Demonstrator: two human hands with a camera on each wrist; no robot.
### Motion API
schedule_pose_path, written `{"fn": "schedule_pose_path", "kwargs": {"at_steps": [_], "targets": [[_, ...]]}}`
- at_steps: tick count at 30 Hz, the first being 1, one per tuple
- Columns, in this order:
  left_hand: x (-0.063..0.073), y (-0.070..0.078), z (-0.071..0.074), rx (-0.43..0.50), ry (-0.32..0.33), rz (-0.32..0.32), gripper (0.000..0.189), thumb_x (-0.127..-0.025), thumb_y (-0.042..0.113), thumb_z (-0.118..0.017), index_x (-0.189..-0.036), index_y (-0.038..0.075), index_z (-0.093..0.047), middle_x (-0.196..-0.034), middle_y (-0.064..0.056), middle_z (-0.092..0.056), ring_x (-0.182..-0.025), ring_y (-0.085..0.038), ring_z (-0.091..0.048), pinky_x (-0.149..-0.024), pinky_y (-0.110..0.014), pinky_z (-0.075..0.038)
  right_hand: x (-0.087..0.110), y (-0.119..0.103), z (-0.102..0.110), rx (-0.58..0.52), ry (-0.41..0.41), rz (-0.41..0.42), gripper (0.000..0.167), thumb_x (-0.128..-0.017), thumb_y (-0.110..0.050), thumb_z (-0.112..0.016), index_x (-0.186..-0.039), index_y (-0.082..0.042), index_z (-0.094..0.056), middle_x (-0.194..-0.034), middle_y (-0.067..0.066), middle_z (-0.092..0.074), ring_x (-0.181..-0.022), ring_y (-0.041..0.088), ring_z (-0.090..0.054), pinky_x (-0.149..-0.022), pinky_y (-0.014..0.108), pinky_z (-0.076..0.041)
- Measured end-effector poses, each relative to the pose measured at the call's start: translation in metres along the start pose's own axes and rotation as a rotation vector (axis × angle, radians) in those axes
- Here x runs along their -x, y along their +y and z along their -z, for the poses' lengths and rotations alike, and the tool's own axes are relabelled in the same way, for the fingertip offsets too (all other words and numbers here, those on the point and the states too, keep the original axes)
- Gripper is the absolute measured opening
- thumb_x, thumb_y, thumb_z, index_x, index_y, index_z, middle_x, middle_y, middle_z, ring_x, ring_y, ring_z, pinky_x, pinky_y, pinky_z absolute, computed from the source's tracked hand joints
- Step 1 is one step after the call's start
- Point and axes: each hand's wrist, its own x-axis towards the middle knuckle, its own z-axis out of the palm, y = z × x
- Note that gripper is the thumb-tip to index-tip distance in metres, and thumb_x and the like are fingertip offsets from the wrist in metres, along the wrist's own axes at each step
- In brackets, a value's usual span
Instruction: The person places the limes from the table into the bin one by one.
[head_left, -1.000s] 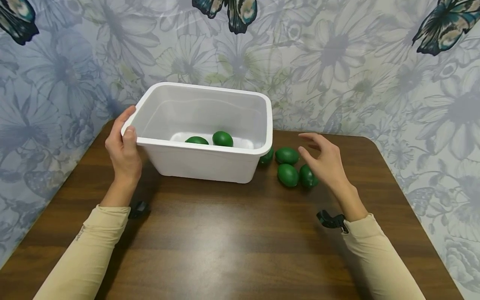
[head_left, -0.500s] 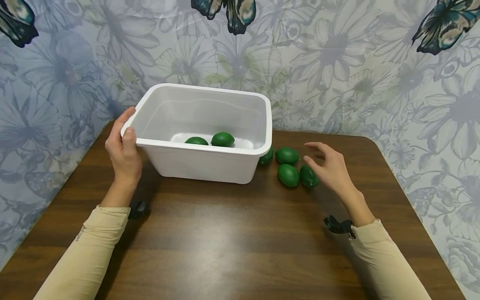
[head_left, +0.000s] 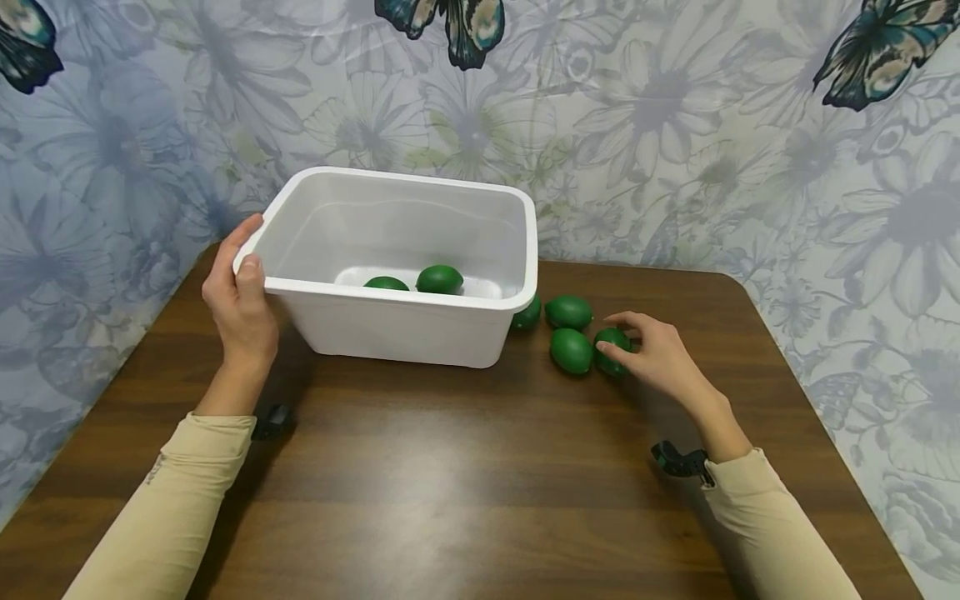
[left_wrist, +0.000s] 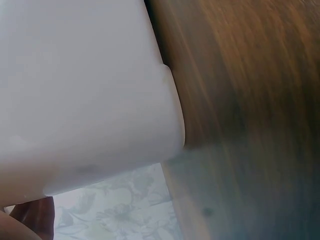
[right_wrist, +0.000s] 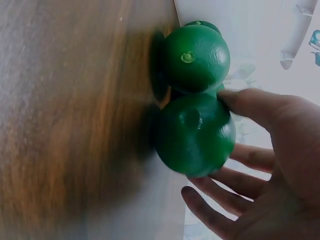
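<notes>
My left hand [head_left: 243, 312] holds the white plastic tub [head_left: 397, 325] by its left rim; my right grip [head_left: 658, 354] pinches the rightmost lime [right_wrist: 195, 137] on the bench [head_left: 420, 467], beside three other limes [head_left: 572, 351]; two limes [head_left: 440, 279] lie inside.

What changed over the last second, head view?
Right hand moved down onto the rightmost green fruit; its thumb and fingers now close around it, with no lift visible. Unchanged: left hand holding the white tub, two fruits inside, the other three beside it.
</notes>
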Motion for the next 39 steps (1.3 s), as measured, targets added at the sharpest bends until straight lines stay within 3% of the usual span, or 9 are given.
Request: {"fn": "schedule_pose_path", "kwargs": {"at_steps": [5, 11, 19, 26, 34, 37, 39], "targets": [[-0.001, 0.000, 0.001, -0.010, -0.007, 0.000, 0.058, -0.088, 0.038, -0.048, -0.134, 0.012, -0.074, -0.127, -0.013, -0.075, -0.104, -0.018, -0.068, -0.085, -0.022, -0.050, 0.001, 0.001, -0.001, -0.001, -0.039, -0.026, 0.055, -0.097, -0.044, -0.073, -0.138, -0.008, -0.065, -0.135, 0.021, -0.068, -0.116, 0.041, -0.071, -0.091, 0.055, -0.058], [-0.001, -0.002, 0.003, -0.010, 0.004, -0.004, 0.059, -0.088, 0.039, -0.049, -0.133, 0.011, -0.074, -0.126, -0.014, -0.075, -0.102, -0.018, -0.068, -0.084, -0.022, -0.050, 0.001, 0.000, 0.000, 0.004, -0.033, -0.020, 0.055, -0.098, -0.042, -0.072, -0.139, -0.006, -0.064, -0.134, 0.023, -0.068, -0.111, 0.043, -0.072, -0.089, 0.054, -0.059], [-0.002, -0.002, 0.002, 0.007, -0.006, -0.002, 0.060, -0.088, 0.040, -0.050, -0.134, 0.011, -0.074, -0.126, -0.016, -0.075, -0.103, -0.020, -0.069, -0.085, -0.023, -0.051, -0.002, -0.004, 0.005, 0.008, 0.088, -0.064, 0.054, -0.096, -0.036, -0.075, -0.136, -0.003, -0.064, -0.130, 0.024, -0.069, -0.112, 0.045, -0.072, -0.087, 0.056, -0.059], [-0.002, -0.003, 0.002, 0.008, -0.009, 0.004, 0.060, -0.087, 0.041, -0.050, -0.134, 0.012, -0.074, -0.126, -0.015, -0.075, -0.104, -0.021, -0.069, -0.086, -0.023, -0.051, -0.011, -0.014, 0.011, -0.006, 0.227, -0.018, 0.046, -0.094, -0.033, -0.077, -0.132, -0.008, -0.070, -0.126, 0.019, -0.073, -0.108, 0.042, -0.074, -0.082, 0.053, -0.060], [-0.002, -0.002, 0.002, 0.009, -0.012, 0.003, 0.060, -0.087, 0.040, -0.050, -0.134, 0.012, -0.074, -0.127, -0.015, -0.074, -0.105, -0.020, -0.069, -0.086, -0.023, -0.051, -0.023, -0.030, 0.018, -0.052, 0.343, 0.008, 0.044, -0.092, -0.032, -0.080, -0.131, -0.012, -0.072, -0.118, 0.016, -0.076, -0.104, 0.036, -0.075, -0.088, 0.053, -0.059], [-0.002, -0.002, 0.002, 0.012, -0.013, 0.003, 0.060, -0.088, 0.041, -0.050, -0.134, 0.012, -0.074, -0.127, -0.014, -0.074, -0.106, -0.020, -0.069, -0.087, -0.023, -0.051, -0.027, -0.037, 0.020, -0.062, 0.362, 0.015, 0.044, -0.093, -0.036, -0.079, -0.130, -0.013, -0.072, -0.117, 0.015, -0.076, -0.104, 0.032, -0.075, -0.086, 0.047, -0.061], [-0.002, -0.002, 0.002, 0.018, -0.008, 0.001, 0.060, -0.087, 0.042, -0.051, -0.134, 0.012, -0.074, -0.127, -0.015, -0.075, -0.105, -0.020, -0.069, -0.087, -0.023, -0.051, -0.030, -0.043, 0.022, -0.055, 0.364, 0.021, 0.045, -0.093, -0.038, -0.078, -0.131, -0.014, -0.072, -0.119, 0.013, -0.076, -0.103, 0.030, -0.073, -0.082, 0.036, -0.061]]}}
